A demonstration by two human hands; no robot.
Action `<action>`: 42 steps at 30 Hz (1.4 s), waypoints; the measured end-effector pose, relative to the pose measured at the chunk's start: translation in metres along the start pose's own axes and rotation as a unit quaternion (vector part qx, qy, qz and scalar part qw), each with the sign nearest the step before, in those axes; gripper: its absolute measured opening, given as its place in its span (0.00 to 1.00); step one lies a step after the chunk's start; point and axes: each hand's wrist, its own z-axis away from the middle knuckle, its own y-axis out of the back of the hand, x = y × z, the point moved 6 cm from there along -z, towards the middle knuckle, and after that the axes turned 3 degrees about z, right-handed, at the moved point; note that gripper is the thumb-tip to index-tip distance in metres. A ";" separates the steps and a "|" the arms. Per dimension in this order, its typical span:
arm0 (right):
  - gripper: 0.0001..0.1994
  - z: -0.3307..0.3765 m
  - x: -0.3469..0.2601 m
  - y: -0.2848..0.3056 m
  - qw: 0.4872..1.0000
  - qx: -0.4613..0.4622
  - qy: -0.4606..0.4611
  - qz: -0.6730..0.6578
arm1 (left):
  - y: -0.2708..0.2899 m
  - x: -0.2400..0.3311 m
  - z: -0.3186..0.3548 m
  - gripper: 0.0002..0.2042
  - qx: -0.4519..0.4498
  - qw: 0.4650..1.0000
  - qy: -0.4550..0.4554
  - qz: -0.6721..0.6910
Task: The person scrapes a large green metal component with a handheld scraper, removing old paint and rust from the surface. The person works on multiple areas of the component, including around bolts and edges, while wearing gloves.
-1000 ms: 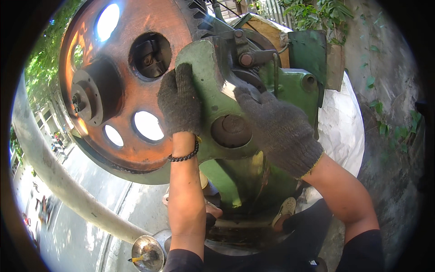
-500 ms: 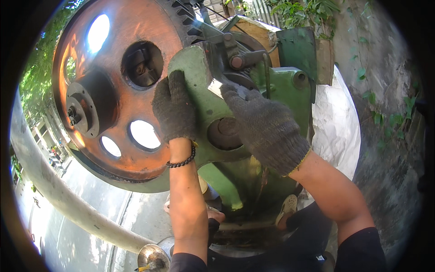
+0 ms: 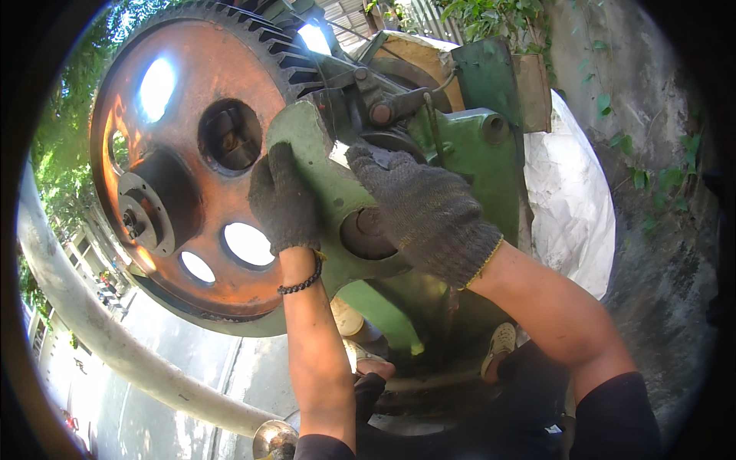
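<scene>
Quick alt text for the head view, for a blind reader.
A gloved left hand lies against a green machine; the gloved right hand is at the machine's edge, beside a pale patch. An orange toothed wheel stands at left.

- The green machine body [image 3: 331,186] carries the work, its foot in deep shadow.
- A large orange toothed wheel [image 3: 211,80] is mounted on its left side.
- A dark metal linkage [image 3: 408,103] sits at its upper edge.
- The left gloved hand [image 3: 285,203] lies along its left edge.
- The right gloved hand [image 3: 425,218] holds a pale flat piece [image 3: 340,154] near its upper edge.
</scene>
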 end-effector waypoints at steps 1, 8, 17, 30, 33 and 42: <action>0.27 0.000 0.002 0.000 1.000 0.020 0.002 0.000 | 0.001 0.005 -0.002 0.25 -0.004 0.999 0.032 0.021; 0.29 -0.004 0.009 0.001 0.998 0.050 0.014 0.019 | 0.002 0.011 -0.001 0.27 0.013 0.999 0.047 0.018; 0.33 -0.026 0.004 0.005 0.999 0.021 0.029 -0.004 | 0.002 0.010 -0.002 0.24 0.018 0.998 0.050 -0.017; 0.30 -0.036 0.011 0.034 0.993 0.038 0.080 0.073 | 0.002 0.014 0.007 0.26 0.035 0.997 0.047 0.052; 0.30 -0.039 0.008 0.031 0.995 -0.008 0.063 0.073 | 0.004 0.015 0.007 0.27 0.031 0.998 0.031 0.036; 0.26 -0.040 0.007 0.026 0.992 0.001 0.065 0.110 | 0.005 0.020 0.011 0.27 0.042 0.998 0.049 0.017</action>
